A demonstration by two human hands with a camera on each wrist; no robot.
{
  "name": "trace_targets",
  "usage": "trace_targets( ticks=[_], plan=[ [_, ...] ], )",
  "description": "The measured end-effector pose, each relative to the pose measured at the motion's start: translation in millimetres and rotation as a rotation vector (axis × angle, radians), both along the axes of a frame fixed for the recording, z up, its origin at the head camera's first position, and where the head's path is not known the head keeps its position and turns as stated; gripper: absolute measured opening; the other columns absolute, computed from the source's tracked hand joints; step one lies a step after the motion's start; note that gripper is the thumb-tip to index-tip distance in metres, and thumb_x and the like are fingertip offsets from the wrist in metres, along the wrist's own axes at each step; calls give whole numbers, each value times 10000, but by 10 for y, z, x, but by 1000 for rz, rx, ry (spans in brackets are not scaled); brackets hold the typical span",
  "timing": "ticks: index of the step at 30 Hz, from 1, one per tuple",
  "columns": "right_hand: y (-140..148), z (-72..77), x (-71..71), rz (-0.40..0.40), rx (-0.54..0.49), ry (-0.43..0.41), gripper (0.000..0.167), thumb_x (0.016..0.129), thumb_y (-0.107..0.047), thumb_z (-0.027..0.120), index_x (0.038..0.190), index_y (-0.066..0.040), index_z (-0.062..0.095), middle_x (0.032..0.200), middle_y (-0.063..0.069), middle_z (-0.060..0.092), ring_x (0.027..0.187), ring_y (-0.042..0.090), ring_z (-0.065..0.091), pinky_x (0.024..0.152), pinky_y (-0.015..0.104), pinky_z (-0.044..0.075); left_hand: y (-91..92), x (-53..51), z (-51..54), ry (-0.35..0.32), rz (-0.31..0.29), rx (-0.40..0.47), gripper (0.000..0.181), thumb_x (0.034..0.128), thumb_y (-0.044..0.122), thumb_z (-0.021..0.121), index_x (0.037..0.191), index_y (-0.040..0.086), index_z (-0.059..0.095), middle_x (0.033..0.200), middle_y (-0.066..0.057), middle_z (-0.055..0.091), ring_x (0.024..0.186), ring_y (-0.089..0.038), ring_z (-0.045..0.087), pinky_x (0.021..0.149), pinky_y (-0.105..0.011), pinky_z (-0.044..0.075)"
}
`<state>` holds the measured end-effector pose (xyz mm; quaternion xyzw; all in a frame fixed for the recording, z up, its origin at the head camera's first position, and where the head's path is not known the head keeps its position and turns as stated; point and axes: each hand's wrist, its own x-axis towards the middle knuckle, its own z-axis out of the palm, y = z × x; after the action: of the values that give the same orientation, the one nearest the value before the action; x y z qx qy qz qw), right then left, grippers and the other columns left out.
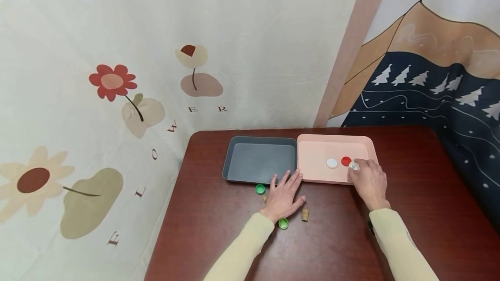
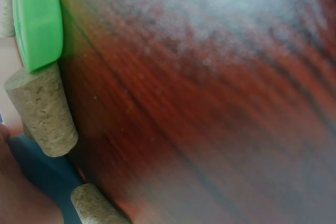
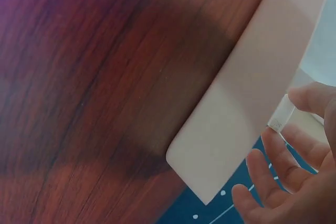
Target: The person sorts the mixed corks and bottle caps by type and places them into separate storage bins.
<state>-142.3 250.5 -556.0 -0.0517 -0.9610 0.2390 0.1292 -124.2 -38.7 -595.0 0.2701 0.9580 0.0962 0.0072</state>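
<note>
My right hand pinches a small white cap between thumb and fingers, over the right part of the pink tray. A red cap and a flat white cap lie in that tray beside it. My left hand has its fingers spread, the tips at the front edges of the two trays. Around it on the table are a green cap, a second green cap and a cork. Another cork is partly hidden by the left hand.
The dark grey tray stands against the pink tray's left side. Both sit near the back of the brown wooden table. Printed cloth hangs behind the table, with a dark blue tree pattern at the right.
</note>
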Motion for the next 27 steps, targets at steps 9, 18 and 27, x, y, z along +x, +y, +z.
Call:
trace_targets(
  ticks=[9,18,27],
  plan=[
    [-18,-25,-119,11,30,-142,366,908,-157,680,1181,88,671,1043,315,633,914,486,567,822,667,460,4,-13,-11,-8,1,-10,713,1055,543,442,1661,208,270,1720,82,187,1575,-206,196,1210,-593,170],
    [-26,41,-182,21,27,-297,383,899,-205,671,1151,83,652,984,283,635,873,452,560,770,613,469,14,-19,3,0,3,-31,716,1058,551,428,1666,217,251,1721,86,180,1576,-201,188,1212,-590,173],
    [-14,19,-212,12,21,-346,403,893,-210,647,1170,83,641,1009,295,635,870,467,572,765,606,464,12,-17,-3,-7,5,-35,713,1060,552,423,1666,218,251,1721,90,177,1575,-199,193,1215,-587,174]
  ],
)
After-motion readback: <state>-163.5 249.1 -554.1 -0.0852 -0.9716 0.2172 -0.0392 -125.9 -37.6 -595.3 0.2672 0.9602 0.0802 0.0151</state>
